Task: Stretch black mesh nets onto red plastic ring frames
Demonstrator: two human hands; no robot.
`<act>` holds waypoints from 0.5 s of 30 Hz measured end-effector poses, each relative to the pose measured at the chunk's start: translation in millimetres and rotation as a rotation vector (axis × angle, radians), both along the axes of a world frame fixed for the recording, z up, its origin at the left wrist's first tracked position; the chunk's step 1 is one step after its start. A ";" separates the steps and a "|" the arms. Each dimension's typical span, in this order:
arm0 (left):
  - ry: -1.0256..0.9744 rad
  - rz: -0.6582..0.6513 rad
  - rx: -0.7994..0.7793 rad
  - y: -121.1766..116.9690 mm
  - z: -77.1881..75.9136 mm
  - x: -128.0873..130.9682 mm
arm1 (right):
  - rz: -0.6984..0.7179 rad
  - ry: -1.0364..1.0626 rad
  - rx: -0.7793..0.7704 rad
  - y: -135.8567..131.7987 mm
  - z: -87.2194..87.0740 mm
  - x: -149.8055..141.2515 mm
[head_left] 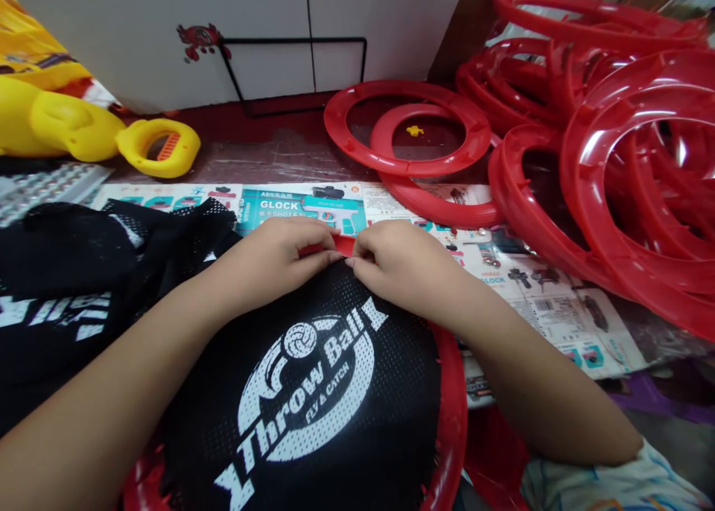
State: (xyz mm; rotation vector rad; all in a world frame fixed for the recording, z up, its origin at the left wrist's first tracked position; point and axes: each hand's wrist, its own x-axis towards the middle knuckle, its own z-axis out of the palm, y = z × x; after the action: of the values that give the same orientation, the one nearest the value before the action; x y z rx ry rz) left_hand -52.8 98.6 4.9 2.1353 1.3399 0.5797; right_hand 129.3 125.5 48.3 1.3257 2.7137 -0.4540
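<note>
A black mesh cloth (pixel 402 392) with a white "Throw Ball" print lies stretched across a red plastic ring (pixel 450 421) in front of me. At the ring's far edge, my left hand (pixel 284 254) pinches the cloth's border against the rim, thumb and fingers together. Right beside it, my right hand (pixel 394 261) also pinches the cloth edge at the rim. The two thumbs almost meet, and a bit of red rim shows between the hands. What lies under the fingertips is hidden.
Many red rings (pixel 620 235) are heaped at the right, with loose rings (pixel 407 164) nearer the middle. More black printed cloths (pixel 61 273) lie at the left. Behind them is a yellow plastic toy part (pixel 159 164). Printed card sheets (pixel 304 209) cover the table; a white carton (pixel 268 42) stands behind.
</note>
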 end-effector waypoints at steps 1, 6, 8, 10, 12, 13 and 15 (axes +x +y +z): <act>0.007 0.028 -0.004 0.0 0.5 0.8 | -0.023 0.024 -0.008 2.1 -1.6 0.3; 0.046 0.092 -0.001 0.9 0.0 3.8 | -0.096 0.123 -0.063 10.5 -7.4 1.3; 0.050 0.095 0.010 1.7 -0.6 4.5 | -0.114 0.130 -0.067 11.4 -8.0 0.9; 0.056 0.093 0.015 2.5 -0.8 4.9 | -0.128 0.123 -0.076 11.4 -7.6 0.3; 0.068 0.088 0.013 3.2 -0.6 5.0 | -0.139 0.114 -0.082 11.1 -7.0 -0.2; 0.074 0.087 0.012 3.4 -0.5 5.0 | -0.143 0.111 -0.080 11.0 -6.8 -0.3; 0.080 0.099 0.013 3.9 -0.3 4.9 | -0.149 0.112 -0.068 11.0 -7.2 -0.6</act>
State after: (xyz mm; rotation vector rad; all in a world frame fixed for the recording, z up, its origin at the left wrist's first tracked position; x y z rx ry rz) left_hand -47.9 102.5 4.6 2.1321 1.4962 0.5483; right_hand 128.8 136.5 41.0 1.5339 2.6695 -0.6466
